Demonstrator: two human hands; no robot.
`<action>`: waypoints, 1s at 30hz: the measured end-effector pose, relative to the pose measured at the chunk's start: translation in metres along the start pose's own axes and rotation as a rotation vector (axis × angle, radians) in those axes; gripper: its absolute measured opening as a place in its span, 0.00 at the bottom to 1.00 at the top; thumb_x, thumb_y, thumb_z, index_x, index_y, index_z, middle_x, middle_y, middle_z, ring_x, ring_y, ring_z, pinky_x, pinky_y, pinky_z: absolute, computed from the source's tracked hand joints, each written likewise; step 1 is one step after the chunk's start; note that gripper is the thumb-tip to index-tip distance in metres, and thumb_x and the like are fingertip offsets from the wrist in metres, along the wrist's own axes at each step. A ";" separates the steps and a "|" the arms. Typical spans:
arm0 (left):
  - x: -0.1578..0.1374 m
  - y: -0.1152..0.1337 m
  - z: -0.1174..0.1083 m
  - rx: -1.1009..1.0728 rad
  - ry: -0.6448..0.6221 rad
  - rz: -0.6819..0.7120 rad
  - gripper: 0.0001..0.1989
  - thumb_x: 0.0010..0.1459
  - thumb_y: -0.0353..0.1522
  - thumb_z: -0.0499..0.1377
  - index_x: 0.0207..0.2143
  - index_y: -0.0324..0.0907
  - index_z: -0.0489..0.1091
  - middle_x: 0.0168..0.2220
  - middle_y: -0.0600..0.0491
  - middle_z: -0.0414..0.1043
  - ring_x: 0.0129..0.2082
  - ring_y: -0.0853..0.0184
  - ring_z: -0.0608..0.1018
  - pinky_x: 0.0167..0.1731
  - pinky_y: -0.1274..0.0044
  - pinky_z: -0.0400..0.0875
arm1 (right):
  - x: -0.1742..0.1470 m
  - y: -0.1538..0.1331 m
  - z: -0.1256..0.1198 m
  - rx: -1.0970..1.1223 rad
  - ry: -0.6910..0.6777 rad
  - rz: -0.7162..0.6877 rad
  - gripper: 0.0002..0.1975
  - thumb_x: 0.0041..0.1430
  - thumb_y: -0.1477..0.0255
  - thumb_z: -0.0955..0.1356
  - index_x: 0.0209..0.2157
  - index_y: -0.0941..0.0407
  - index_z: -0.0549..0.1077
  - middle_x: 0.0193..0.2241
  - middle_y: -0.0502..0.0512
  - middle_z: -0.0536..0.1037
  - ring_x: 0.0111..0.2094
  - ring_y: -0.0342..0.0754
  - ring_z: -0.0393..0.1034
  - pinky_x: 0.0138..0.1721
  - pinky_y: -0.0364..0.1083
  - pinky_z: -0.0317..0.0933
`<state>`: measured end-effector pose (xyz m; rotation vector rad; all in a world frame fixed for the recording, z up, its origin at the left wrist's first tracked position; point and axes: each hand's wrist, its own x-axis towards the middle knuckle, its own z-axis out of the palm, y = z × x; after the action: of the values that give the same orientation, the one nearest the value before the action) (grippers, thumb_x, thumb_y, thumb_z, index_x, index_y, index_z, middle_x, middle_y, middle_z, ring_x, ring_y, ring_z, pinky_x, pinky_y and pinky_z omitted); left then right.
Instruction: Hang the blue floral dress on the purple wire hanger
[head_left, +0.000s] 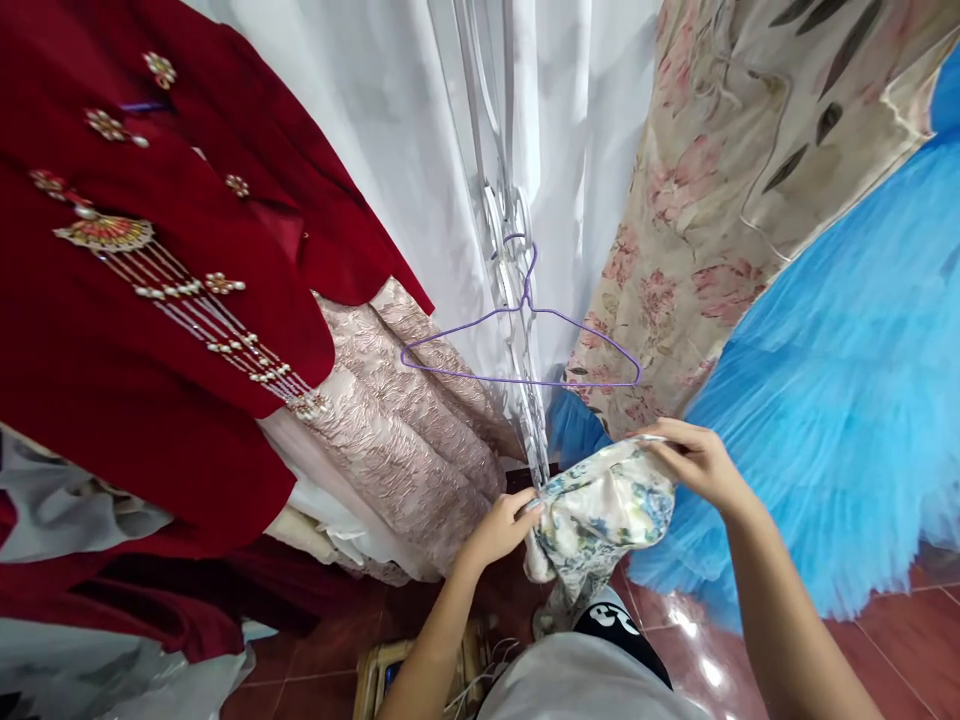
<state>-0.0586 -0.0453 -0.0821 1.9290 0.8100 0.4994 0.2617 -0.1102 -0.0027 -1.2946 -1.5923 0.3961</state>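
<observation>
A floral garment (607, 510), cream with blue and green print, is stretched between my two hands at waist height. My left hand (504, 528) pinches its left top edge, fingers closed. At the opposite top corner, my right hand (694, 462) grips the fabric between thumb and fingers. The lower part of the garment hangs down in folds, and its full shape cannot be made out. Just above and beyond it, a bare purple wire hanger (521, 312) hangs by its hook from a white chain-like hanging rack (504, 215). Neither hand touches the hanger.
Dark red velvet garments (225, 200) with a beaded ornament (195, 290) and a pale pink textured dress (405, 430) hang at left. At right are a floral fabric (675, 250) and a blue tulle skirt (832, 380). A wooden stool-like object (382, 665) stands on the red tiled floor (315, 665).
</observation>
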 end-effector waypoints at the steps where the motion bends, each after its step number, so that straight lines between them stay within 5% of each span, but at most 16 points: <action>1: 0.000 0.007 -0.002 0.053 -0.004 0.008 0.12 0.65 0.37 0.55 0.38 0.41 0.76 0.32 0.54 0.77 0.34 0.64 0.75 0.39 0.76 0.70 | 0.003 0.011 -0.011 0.008 0.061 0.007 0.10 0.62 0.64 0.70 0.35 0.52 0.84 0.32 0.58 0.83 0.32 0.52 0.76 0.33 0.47 0.67; 7: 0.004 0.061 -0.004 0.169 -0.013 0.106 0.13 0.68 0.38 0.54 0.35 0.42 0.73 0.27 0.57 0.70 0.28 0.70 0.71 0.31 0.79 0.63 | 0.090 0.057 -0.047 0.235 0.346 0.083 0.14 0.50 0.58 0.76 0.26 0.55 0.79 0.25 0.53 0.77 0.24 0.46 0.66 0.25 0.45 0.58; 11: 0.002 0.075 -0.031 0.186 0.172 0.164 0.12 0.67 0.39 0.56 0.35 0.42 0.73 0.32 0.53 0.72 0.34 0.66 0.75 0.36 0.78 0.67 | 0.179 0.030 -0.020 0.445 0.227 0.086 0.19 0.46 0.56 0.77 0.24 0.55 0.73 0.20 0.46 0.69 0.21 0.41 0.59 0.22 0.41 0.53; 14: -0.004 0.060 -0.069 0.198 0.245 0.157 0.11 0.66 0.36 0.54 0.34 0.42 0.72 0.35 0.51 0.74 0.40 0.62 0.76 0.41 0.75 0.69 | 0.213 -0.001 0.012 0.534 -0.023 0.167 0.22 0.46 0.54 0.78 0.24 0.56 0.71 0.19 0.45 0.68 0.19 0.39 0.57 0.20 0.40 0.52; 18: -0.008 0.018 -0.131 0.477 0.325 0.110 0.09 0.58 0.28 0.52 0.31 0.43 0.71 0.35 0.50 0.75 0.41 0.59 0.75 0.45 0.71 0.68 | 0.209 -0.022 0.035 0.544 -0.300 0.294 0.25 0.47 0.50 0.77 0.23 0.57 0.71 0.18 0.47 0.71 0.18 0.39 0.60 0.19 0.39 0.53; 22: 0.012 -0.002 -0.206 0.686 0.452 0.022 0.12 0.53 0.25 0.49 0.33 0.44 0.71 0.35 0.50 0.74 0.40 0.58 0.74 0.45 0.68 0.69 | 0.195 -0.023 0.038 0.557 -0.309 0.336 0.25 0.45 0.50 0.78 0.29 0.58 0.76 0.23 0.51 0.78 0.22 0.43 0.69 0.24 0.41 0.62; 27: 0.081 0.049 -0.291 0.696 0.753 0.168 0.14 0.51 0.21 0.49 0.33 0.44 0.69 0.35 0.49 0.75 0.40 0.58 0.76 0.47 0.66 0.70 | 0.196 -0.024 0.041 0.521 -0.331 0.350 0.25 0.44 0.51 0.79 0.31 0.59 0.77 0.23 0.51 0.78 0.23 0.45 0.70 0.24 0.41 0.62; 30: 0.116 0.107 -0.299 0.578 0.838 0.414 0.16 0.53 0.20 0.51 0.38 0.46 0.71 0.41 0.49 0.77 0.45 0.60 0.78 0.52 0.66 0.72 | 0.197 -0.021 0.040 0.463 -0.285 0.320 0.26 0.47 0.50 0.77 0.35 0.59 0.79 0.25 0.53 0.79 0.25 0.47 0.71 0.26 0.42 0.63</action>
<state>-0.1333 0.1864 0.1521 2.4476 1.1584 1.5265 0.2315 0.0661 0.0911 -1.1604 -1.4030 1.1210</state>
